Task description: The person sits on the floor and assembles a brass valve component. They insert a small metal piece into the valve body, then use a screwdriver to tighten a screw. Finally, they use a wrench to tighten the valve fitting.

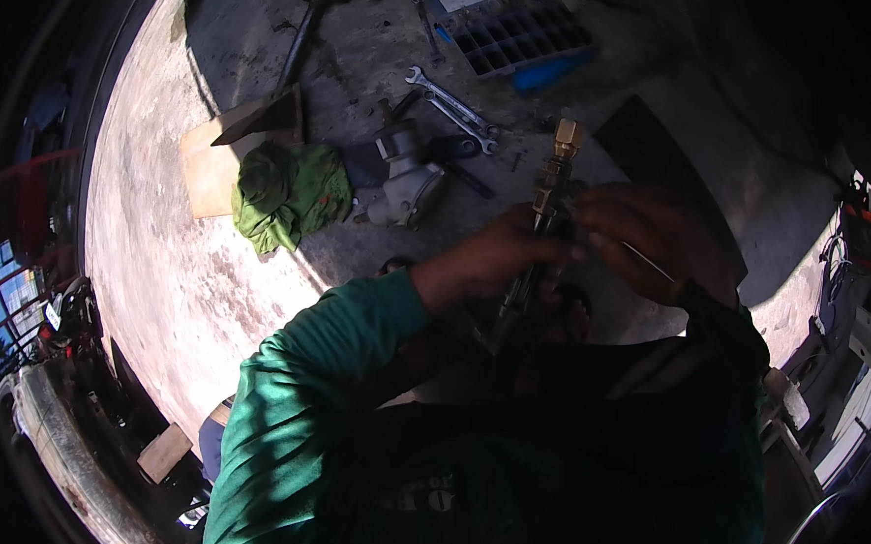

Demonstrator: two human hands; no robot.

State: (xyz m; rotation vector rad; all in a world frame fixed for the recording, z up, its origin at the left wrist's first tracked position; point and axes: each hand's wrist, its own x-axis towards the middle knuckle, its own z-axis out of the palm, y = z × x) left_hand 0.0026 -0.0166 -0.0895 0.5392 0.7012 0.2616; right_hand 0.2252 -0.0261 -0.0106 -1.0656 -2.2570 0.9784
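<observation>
My left hand point(508, 253) is wrapped round a long metal part with brass hex fittings point(566, 137) at its upper end. The part stands tilted, its darker lower end point(507, 322) running down toward my lap. On the other side of the fittings, my right hand point(640, 232) has its fingers curled close to the brass. A thin-shafted tool point(649, 262) with a yellowish end crosses that palm; deep shadow hides its full shape. I cannot tell whether the right fingertips touch the part.
On the concrete floor ahead lie a green cloth point(288, 191), a grey metal housing point(409, 180), two wrenches point(456, 103) and a hammer point(300, 43). Farther off is a compartmented parts box point(516, 31). A dark flat strip point(666, 161) lies to the right, cardboard point(208, 166) to the left.
</observation>
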